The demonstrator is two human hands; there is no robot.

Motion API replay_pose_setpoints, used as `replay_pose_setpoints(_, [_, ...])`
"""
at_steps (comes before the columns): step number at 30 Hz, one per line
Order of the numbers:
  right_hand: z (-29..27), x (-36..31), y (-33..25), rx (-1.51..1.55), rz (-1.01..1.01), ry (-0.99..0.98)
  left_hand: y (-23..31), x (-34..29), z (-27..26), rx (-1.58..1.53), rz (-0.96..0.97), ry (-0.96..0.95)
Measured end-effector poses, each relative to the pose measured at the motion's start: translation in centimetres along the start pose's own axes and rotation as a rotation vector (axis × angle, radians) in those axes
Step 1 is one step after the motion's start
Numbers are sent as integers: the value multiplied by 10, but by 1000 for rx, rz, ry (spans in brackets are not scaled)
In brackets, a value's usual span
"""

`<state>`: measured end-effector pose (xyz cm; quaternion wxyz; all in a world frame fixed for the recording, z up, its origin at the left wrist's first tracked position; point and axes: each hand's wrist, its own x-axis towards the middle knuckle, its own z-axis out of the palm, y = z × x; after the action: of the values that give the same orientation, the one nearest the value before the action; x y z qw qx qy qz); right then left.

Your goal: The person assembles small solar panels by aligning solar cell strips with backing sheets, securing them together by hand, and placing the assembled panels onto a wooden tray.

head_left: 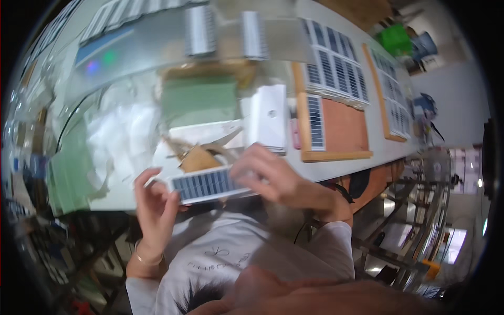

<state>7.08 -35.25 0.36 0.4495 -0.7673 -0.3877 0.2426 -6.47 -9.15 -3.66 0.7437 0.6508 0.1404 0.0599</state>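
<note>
A small solar panel (pixel 207 185), a narrow strip of dark cells with a white border, is held level in front of my body at the table's near edge. My left hand (pixel 155 207) grips its left end, thumb along the edge and fingers curled. Over the right end, my right hand (pixel 270 176) is closed with its fingers bent onto the panel; motion blurs the fingertips and hides that end. Just behind the panel lies a tan object (pixel 200 158) with pointed, blade-like pieces, too blurred to name surely.
A wooden-edged tray (pixel 336 156) with solar panels stands right, another tray (pixel 395 138) beyond it. White box (pixel 269 118), green sheet (pixel 199 100) and crumpled white film (pixel 123 123) lie behind my hands. Panel stacks (pixel 200 31) sit at the back. A metal rack (pixel 415 226) stands right.
</note>
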Motion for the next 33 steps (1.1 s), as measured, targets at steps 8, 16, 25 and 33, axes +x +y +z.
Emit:
replay_pose_setpoints(8, [12, -35, -23, 262, 2, -113, 1, -11, 8, 252, 470, -216])
replay_pose_setpoints(16, [-88, -83, 81, 184, 217, 899, 7, 15, -36, 1189, 594, 254])
replay_pose_setpoints(25, [-83, -62, 92, -758, 445, 799, -1, 13, -56, 1266, 576, 171])
replay_pose_setpoints(33, [-71, -5, -17, -866, 53, 889, 5, 16, -53, 1146, 613, 169])
